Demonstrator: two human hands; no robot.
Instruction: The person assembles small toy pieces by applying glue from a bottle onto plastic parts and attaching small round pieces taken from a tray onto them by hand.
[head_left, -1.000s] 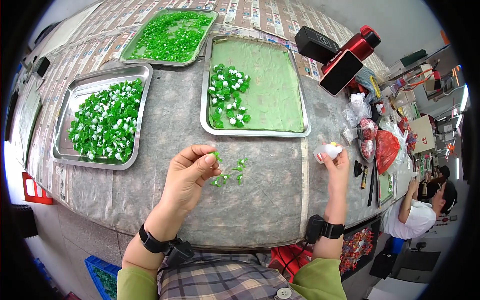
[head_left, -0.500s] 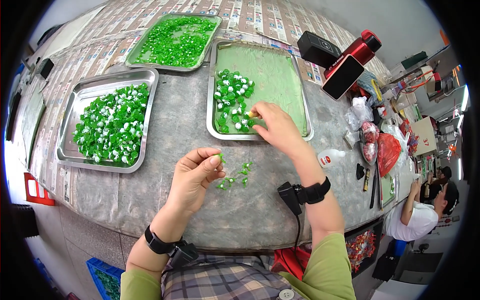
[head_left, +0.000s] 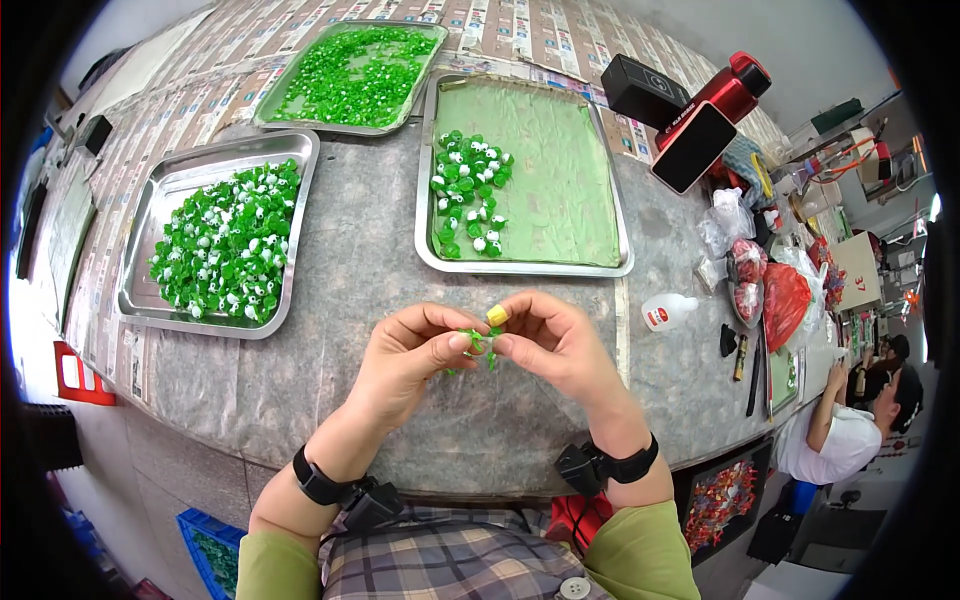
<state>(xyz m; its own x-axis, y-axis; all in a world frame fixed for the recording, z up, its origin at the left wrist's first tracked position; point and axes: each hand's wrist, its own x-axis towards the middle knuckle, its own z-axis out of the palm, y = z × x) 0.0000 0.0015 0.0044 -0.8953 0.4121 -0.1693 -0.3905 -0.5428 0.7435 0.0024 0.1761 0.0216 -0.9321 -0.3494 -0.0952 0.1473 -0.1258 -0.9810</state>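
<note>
My left hand (head_left: 400,358) pinches a small green plastic piece (head_left: 476,342) between thumb and forefinger, above the grey table cover (head_left: 450,440). Fingertip to fingertip with it, my right hand (head_left: 562,348) is closed in a pinch at the same piece; a yellow cover sits on one of its fingertips. Fingers hide part of the piece. Just below them, another small green piece (head_left: 491,362) partly shows on the table. Beyond my hands stands a metal tray (head_left: 530,268) with a green lining, green-and-white eyeball-like pieces (head_left: 468,180) heaped along its left side.
To the left, a metal tray (head_left: 304,190) holds a large heap of similar pieces. A third tray (head_left: 440,50) behind carries smaller green ones. A white bottle (head_left: 668,311), a phone (head_left: 692,148), a red flask (head_left: 720,92) and plastic bags (head_left: 788,305) lie right. A person (head_left: 835,440) sits far right.
My right hand has come back from the lined tray toward me and met my left hand. My left hand has shifted slightly right, still holding the green piece.
</note>
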